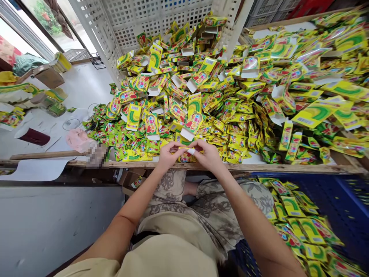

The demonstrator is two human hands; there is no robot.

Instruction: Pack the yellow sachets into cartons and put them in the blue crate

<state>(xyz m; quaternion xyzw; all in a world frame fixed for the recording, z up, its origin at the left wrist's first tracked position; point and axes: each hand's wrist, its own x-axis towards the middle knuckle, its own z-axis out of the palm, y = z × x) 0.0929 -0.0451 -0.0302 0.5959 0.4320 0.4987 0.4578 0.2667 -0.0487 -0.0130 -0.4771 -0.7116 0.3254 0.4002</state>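
My left hand (169, 156) and my right hand (209, 154) meet at the table's front edge, thumbs and fingers pinched together. Between the fingertips is a small yellow carton (182, 148), mostly covered by the fingers. A white patch shows at my right fingertips; whether it is a carton flap or a finger wrap, I cannot tell. Just beyond the hands lies a heap of yellow and green fruit-print cartons (152, 125), several with white end flaps standing open. Small green sachets (127, 142) spread left of the hands, and yellow sachets (233, 140) lie to the right.
A white perforated crate (105, 42) lies tipped behind the heap, cartons spilling from it. At left are a dark red cup (33, 137), a pink cloth or bag (77, 141) and a wooden stick (47, 154). A blue crate (325, 196) with packed cartons stands below right.
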